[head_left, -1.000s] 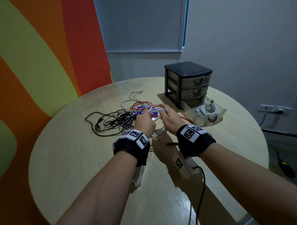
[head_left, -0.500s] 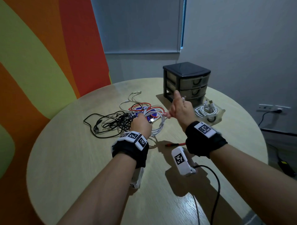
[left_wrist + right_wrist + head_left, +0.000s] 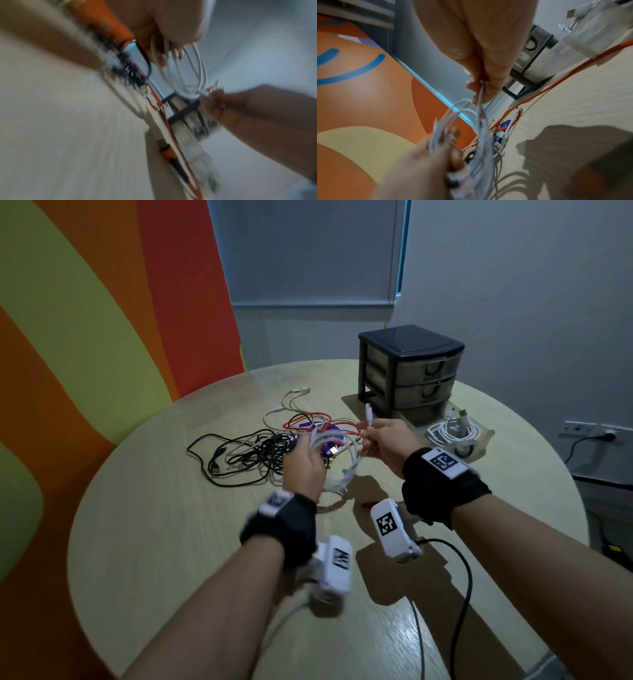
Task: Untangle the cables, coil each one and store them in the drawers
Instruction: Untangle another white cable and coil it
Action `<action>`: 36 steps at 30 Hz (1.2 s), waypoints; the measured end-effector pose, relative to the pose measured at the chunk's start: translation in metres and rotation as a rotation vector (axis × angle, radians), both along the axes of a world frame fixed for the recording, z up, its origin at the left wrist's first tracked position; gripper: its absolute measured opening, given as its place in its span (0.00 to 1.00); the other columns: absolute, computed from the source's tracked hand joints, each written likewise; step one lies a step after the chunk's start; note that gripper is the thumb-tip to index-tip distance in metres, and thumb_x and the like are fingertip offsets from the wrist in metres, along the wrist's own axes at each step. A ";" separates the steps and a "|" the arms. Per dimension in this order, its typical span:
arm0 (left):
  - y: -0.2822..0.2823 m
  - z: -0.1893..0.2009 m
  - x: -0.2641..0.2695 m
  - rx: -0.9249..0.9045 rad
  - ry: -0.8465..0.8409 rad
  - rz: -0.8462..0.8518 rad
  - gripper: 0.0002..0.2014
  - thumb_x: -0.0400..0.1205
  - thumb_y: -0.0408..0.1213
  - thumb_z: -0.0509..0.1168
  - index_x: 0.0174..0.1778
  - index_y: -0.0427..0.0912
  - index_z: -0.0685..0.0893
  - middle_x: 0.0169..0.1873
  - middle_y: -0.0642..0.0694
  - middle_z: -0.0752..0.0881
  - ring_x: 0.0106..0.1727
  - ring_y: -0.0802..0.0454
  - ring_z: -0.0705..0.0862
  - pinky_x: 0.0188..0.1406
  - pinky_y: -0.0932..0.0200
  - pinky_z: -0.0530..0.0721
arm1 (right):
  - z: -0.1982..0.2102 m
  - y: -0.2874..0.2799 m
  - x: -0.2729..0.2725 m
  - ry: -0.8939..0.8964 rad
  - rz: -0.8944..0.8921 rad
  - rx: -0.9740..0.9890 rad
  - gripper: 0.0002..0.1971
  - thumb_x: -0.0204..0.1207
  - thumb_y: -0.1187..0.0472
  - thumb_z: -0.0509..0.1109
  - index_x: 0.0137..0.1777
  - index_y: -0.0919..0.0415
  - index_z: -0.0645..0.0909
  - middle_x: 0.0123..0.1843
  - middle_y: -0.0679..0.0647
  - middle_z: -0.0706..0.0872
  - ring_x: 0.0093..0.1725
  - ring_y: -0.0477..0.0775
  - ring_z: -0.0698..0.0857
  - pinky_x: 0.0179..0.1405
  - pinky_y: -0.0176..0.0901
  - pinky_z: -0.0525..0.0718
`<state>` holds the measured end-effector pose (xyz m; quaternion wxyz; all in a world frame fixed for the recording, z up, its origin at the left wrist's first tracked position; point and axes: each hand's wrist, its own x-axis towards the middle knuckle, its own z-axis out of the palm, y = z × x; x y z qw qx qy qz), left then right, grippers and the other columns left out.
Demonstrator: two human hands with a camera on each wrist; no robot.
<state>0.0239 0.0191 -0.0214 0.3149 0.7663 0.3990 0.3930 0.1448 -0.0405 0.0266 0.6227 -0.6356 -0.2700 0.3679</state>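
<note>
A thin white cable [image 3: 346, 470], looped in several coils, hung above the round pale wooden table [image 3: 164, 542]. The left hand [image 3: 303, 465] gripped the loops; the right hand [image 3: 385, 445] pinched its free end. The dark three-drawer plastic cabinet [image 3: 411, 368] stood beyond.

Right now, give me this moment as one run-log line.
left hand: holds white cable coil | right hand: pinches its plug end | bottom drawer: open, one white cable stored | black tangle: on table

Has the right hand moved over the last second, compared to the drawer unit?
Yes. The right hand, pinching the white cable end, rose from beside the left hand toward the drawer unit.
</note>
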 end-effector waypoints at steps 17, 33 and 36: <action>0.013 0.031 0.010 0.492 0.383 -0.215 0.16 0.84 0.32 0.57 0.67 0.38 0.77 0.54 0.36 0.85 0.53 0.37 0.82 0.50 0.46 0.78 | -0.008 -0.021 0.019 -0.467 0.152 -0.172 0.13 0.73 0.77 0.63 0.43 0.63 0.86 0.31 0.58 0.85 0.31 0.51 0.84 0.47 0.48 0.87; -0.013 0.030 0.016 0.817 0.494 -0.184 0.18 0.60 0.21 0.76 0.45 0.34 0.85 0.30 0.39 0.85 0.22 0.41 0.82 0.11 0.62 0.72 | -0.014 -0.029 -0.003 -0.318 0.279 -0.165 0.08 0.73 0.76 0.59 0.40 0.63 0.72 0.35 0.54 0.69 0.35 0.50 0.69 0.38 0.43 0.71; -0.011 0.027 0.017 0.756 0.522 -0.194 0.13 0.67 0.21 0.72 0.47 0.31 0.84 0.33 0.35 0.85 0.25 0.37 0.84 0.16 0.58 0.72 | -0.024 -0.028 -0.004 -0.430 0.260 -0.132 0.11 0.74 0.70 0.66 0.37 0.57 0.69 0.32 0.51 0.68 0.33 0.48 0.68 0.39 0.45 0.70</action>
